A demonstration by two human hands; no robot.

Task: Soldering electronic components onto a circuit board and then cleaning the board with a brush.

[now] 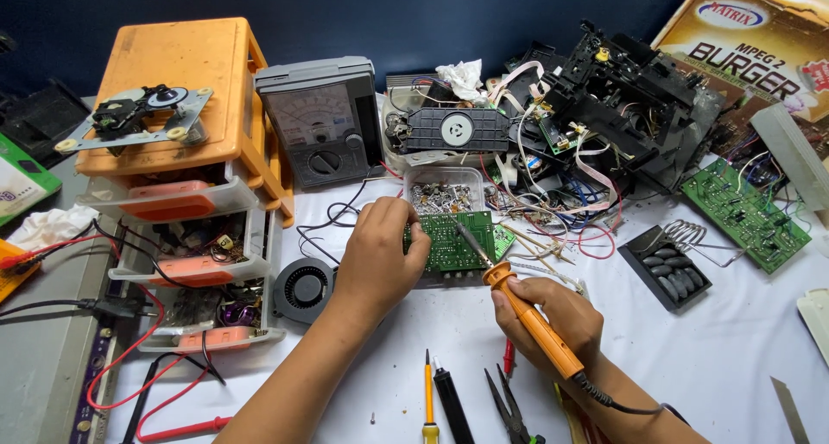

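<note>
Left hand [377, 252]: forearm enters from the lower edge, knuckles up, fingers curled and clamped on the left edge of the green circuit board [451, 241]. The board lies flat at the table's centre, just in front of a clear plastic tray [445, 187] of small parts.

Right hand [553, 317]: closed in a pen-like grip around the orange soldering iron [528, 316]. Its long axis runs diagonally; the metal tip points up-left onto the board, and the cord trails down-right.

Obscured: the board's left edge under the fingers; the exact solder point is too small to make out.
</note>
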